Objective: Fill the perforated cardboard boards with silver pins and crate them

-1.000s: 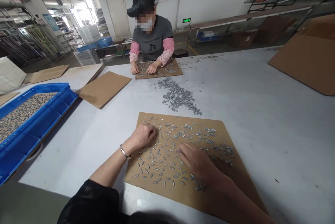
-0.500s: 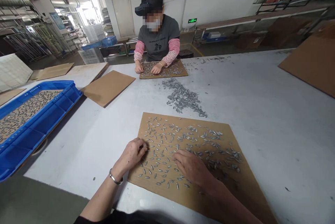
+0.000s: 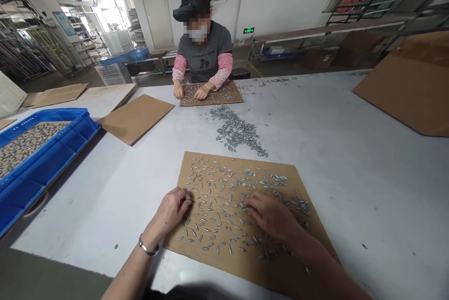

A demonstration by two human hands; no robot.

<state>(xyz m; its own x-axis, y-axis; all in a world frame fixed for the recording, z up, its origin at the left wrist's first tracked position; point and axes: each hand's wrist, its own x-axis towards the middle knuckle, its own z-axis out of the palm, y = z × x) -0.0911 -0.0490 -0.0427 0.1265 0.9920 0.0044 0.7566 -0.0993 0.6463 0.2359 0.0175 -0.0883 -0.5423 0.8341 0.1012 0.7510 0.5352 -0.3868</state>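
Note:
A sheet of brown cardboard (image 3: 259,279) lies on the table before me, strewn with several small grey metal pieces (image 3: 206,230), slim and pointed at both ends. The pieces lie mostly apart on its left half and bunch together towards the right. My left hand (image 3: 172,209), with a silver bangle at the wrist, rests at the sheet's left edge. Its fingers are curled in and closed; whatever they pinch is hidden. Over the middle right of the sheet is my right hand (image 3: 271,216), fingers together and tips down among the pieces. What they grip is too small to make out.
Beyond the sheet lies a loose heap of metal pieces (image 3: 238,129). Across the table a co-worker (image 3: 203,57) handles pieces on another cardboard sheet (image 3: 224,102). At left are a blue crate (image 3: 63,153) and a bare cardboard sheet (image 3: 138,120); a cardboard box (image 3: 403,85) stands right.
My right hand has moved right and slightly away from me across the sheet. My left hand stays at the left edge. The whole view has shifted a little to the right.

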